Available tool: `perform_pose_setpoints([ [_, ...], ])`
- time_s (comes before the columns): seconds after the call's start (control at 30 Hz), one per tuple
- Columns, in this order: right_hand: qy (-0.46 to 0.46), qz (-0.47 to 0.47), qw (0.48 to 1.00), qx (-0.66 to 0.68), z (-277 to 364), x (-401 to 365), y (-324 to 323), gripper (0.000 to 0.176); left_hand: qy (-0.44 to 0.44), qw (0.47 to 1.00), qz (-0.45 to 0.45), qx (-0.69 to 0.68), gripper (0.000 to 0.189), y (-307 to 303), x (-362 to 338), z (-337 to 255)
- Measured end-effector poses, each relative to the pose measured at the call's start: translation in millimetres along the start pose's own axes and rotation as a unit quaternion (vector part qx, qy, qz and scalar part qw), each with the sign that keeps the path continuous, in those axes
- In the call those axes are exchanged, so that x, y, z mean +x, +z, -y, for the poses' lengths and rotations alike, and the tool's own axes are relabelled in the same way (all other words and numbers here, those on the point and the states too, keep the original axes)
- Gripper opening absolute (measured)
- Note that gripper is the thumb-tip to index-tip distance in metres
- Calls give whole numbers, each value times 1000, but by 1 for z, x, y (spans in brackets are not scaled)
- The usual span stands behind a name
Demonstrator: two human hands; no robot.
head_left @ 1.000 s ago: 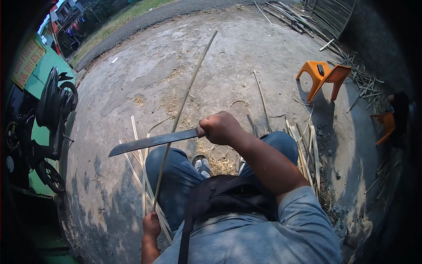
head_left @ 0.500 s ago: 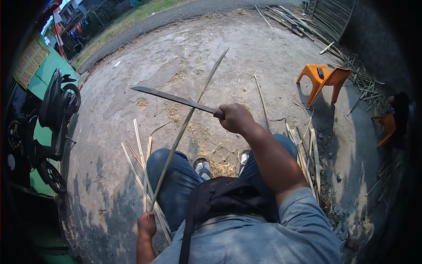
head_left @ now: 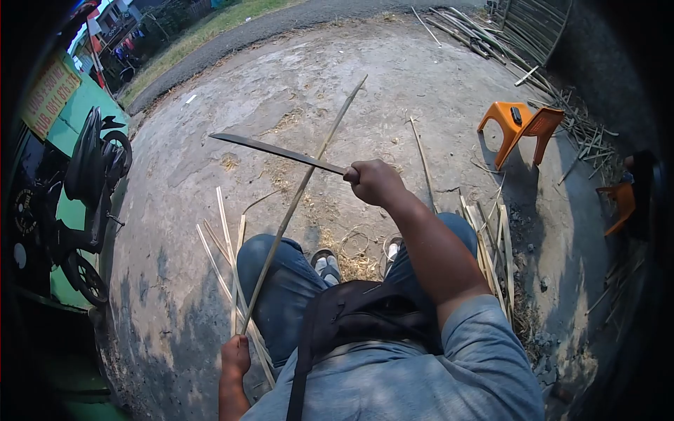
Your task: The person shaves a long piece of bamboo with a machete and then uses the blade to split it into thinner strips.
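My right hand (head_left: 377,183) is closed round the handle of a machete (head_left: 277,154), its long dark blade pointing left. The blade crosses a long bamboo pole (head_left: 295,196) at about the pole's middle. Near my left thigh, my left hand (head_left: 235,353) grips the lower end of this pole, which slants up and away to the right over my knee. Several pale split strips (head_left: 226,242) lean beside my left leg, just by that hand. A black bag (head_left: 365,316) rests on my lap between the jeans-clad legs.
An orange plastic chair (head_left: 519,126) with a small black object on it stands ahead to the right. More strips (head_left: 504,245) lie beside my right knee. Bamboo poles (head_left: 463,31) are piled at the far right. A motorbike (head_left: 91,189) is parked at the left. Shavings (head_left: 354,266) litter the ground between my feet.
Both hands keep their grips on the machete and the pole. The right hand and blade have shifted very slightly down; the whole view has moved a little to the right.
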State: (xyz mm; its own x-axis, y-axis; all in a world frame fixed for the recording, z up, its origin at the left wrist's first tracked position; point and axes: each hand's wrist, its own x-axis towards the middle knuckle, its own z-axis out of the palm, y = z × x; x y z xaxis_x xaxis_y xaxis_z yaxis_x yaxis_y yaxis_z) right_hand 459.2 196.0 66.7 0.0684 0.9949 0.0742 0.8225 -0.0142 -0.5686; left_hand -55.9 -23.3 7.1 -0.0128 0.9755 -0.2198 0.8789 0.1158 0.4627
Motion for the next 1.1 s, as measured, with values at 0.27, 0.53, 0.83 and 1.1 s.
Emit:
perform_pose_setpoints([
  [0.27,-48,8,999,-26,9,-16,-2,15,-4,999,6,37,85,-14,-5,-8],
  [0.53,-103,-40,993,-37,-2,-6,7,22,-1,1000,15,-11,87,1,3,18],
  [0.83,-4,-68,998,13,-19,5,-3,20,-22,999,32,-17,77,-2,7,21],
  [1.1,-155,-84,984,-37,-1,-9,10,30,-32,995,32,-90,76,6,3,21],
])
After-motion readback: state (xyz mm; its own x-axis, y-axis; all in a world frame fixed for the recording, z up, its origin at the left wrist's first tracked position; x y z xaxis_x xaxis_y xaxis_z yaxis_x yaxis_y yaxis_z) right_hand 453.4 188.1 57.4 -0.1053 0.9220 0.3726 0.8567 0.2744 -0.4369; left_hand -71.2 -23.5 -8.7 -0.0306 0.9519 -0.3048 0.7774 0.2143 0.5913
